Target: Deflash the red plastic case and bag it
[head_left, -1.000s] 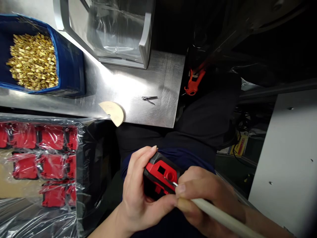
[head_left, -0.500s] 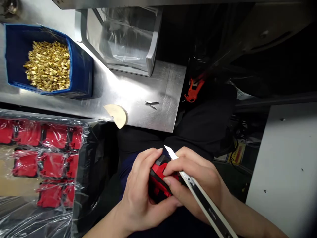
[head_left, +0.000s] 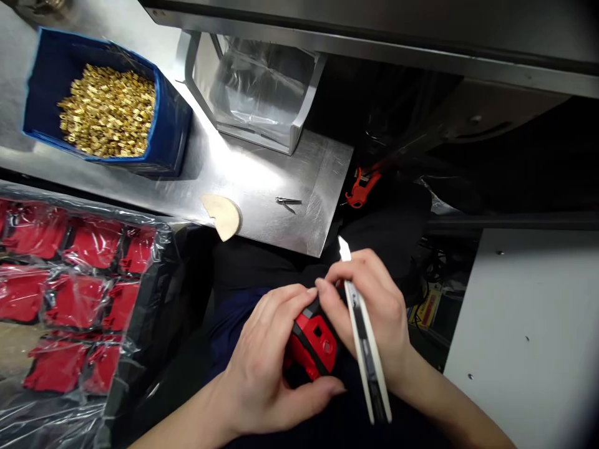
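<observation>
A red and black plastic part (head_left: 314, 342) sits in my left hand (head_left: 269, 358), whose fingers and thumb wrap round its left side. My right hand (head_left: 374, 305) is closed on a white-handled utility knife (head_left: 365, 349), its blade pointing up and away from me. The thumb and index fingertip of my right hand are near the top right of the red part, beside my left fingertips. Whether they touch it I cannot tell.
A blue bin (head_left: 171, 125) of small brass pieces and a grey bin (head_left: 299, 118) with clear plastic stand on the metal table (head_left: 262, 181). A cream half-disc (head_left: 223, 216) and small clippers (head_left: 289, 202) lie nearby. A plastic-lined crate (head_left: 159, 280) holds several red parts at left.
My right hand has moved slightly up and off the red part's face, uncovering its openings. The knife now stands more upright. The camera view has shifted.
</observation>
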{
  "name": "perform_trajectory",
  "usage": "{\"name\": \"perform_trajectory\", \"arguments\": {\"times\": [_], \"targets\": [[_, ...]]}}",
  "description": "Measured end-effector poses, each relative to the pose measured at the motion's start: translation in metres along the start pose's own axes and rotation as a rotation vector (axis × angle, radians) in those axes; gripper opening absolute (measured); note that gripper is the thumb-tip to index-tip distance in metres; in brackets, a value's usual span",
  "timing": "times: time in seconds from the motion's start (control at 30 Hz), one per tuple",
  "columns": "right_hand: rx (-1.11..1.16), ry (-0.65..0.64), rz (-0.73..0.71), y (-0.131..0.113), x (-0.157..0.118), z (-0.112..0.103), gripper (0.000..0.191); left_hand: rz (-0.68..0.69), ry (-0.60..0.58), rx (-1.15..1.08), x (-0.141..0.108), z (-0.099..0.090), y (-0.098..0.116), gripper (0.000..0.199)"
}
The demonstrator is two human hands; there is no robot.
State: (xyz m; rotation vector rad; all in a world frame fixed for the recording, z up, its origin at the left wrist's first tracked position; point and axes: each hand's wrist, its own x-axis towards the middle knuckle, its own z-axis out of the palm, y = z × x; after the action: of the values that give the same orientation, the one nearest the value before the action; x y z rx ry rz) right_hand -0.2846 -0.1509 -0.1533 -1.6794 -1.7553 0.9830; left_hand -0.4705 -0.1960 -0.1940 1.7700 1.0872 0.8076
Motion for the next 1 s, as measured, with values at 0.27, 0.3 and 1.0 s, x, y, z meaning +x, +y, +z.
{"name": "perform_trajectory", "arguments": {"times": [0.27, 0.3, 1.0], "targets": [[0.22, -0.238, 0.109, -0.003, 0.005, -0.018, 0.009, 0.01, 0.017, -0.016, -0.002, -0.002, -0.004, 0.094], [0.23, -0.312, 0.115, -0.006, 0.003, -0.02, 0.011, 0.014, 0.022, -0.025, -0.002, -0.002, -0.004, 0.093], [0.312, -0.171, 0.032, -0.022, -0.02, -0.002, 0.008, -0.219, -0.014, -0.338, -0.001, -0.011, -0.017, 0.08]]}}
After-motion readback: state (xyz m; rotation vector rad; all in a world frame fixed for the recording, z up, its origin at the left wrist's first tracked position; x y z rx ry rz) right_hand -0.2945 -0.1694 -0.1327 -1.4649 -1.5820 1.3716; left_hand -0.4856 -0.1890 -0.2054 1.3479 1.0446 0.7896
